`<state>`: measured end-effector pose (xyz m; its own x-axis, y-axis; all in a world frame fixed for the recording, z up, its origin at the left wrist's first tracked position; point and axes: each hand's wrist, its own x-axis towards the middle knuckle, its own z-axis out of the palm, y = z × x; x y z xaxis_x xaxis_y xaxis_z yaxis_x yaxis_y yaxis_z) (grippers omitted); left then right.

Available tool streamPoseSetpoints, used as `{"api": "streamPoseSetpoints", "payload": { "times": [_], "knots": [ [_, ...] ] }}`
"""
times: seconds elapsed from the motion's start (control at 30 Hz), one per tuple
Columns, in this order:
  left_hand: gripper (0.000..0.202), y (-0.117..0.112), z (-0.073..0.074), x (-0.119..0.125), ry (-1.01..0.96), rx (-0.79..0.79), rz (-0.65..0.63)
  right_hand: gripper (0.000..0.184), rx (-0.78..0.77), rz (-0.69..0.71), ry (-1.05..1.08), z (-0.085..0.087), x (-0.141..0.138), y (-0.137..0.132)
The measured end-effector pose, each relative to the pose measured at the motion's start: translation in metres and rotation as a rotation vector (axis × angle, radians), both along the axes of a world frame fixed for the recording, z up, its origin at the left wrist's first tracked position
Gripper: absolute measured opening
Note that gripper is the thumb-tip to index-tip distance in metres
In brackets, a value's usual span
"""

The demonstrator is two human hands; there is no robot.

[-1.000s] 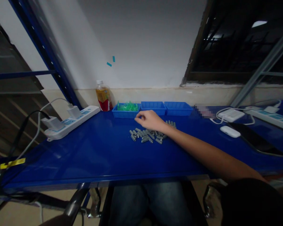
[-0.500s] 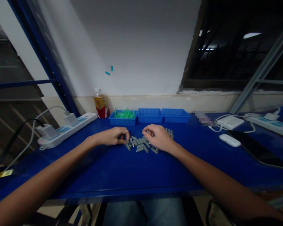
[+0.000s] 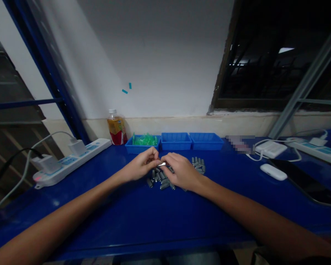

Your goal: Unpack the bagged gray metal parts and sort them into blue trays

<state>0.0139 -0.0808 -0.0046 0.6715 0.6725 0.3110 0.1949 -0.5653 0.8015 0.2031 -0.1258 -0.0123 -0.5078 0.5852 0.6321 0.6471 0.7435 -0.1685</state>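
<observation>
Above a loose pile of small grey metal cylinders, my two hands meet. Between them is one shiny metal cylinder. My right hand pinches it between thumb and fingers. At its left end, the closed thumb and fingertips of my left hand also grip it. My right hand hides part of the pile. Beyond that hand, more metal cylinders lie close together, several of them side by side in a row.
Behind the hands stand a blue tray of green plastic pieces and two more blue trays. A drink bottle is by the wall. Power strip at left; phone and white case at right.
Both hands have risen from the pile and come together, with a metal cylinder now between their fingers. The camera view has tilted slightly upward.
</observation>
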Motion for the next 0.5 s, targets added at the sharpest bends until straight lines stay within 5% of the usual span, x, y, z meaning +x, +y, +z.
{"api": "streamPoseSetpoints", "payload": {
  "times": [0.17, 0.4, 0.5],
  "knots": [
    [0.027, -0.019, -0.006, 0.004, -0.04, 0.059, 0.067, 0.011, -0.092, -0.071, 0.157, 0.0, 0.004, -0.006],
    [0.02, -0.031, -0.001, -0.004, 0.352, 0.747, 0.197, 0.028, -0.175, -0.034, 0.185, -0.002, -0.002, -0.011],
    [0.024, -0.032, -0.001, -0.004, 0.449, 0.847, 0.213, 0.022, -0.191, -0.029, 0.221, -0.003, -0.002, -0.012]
  ]
}}
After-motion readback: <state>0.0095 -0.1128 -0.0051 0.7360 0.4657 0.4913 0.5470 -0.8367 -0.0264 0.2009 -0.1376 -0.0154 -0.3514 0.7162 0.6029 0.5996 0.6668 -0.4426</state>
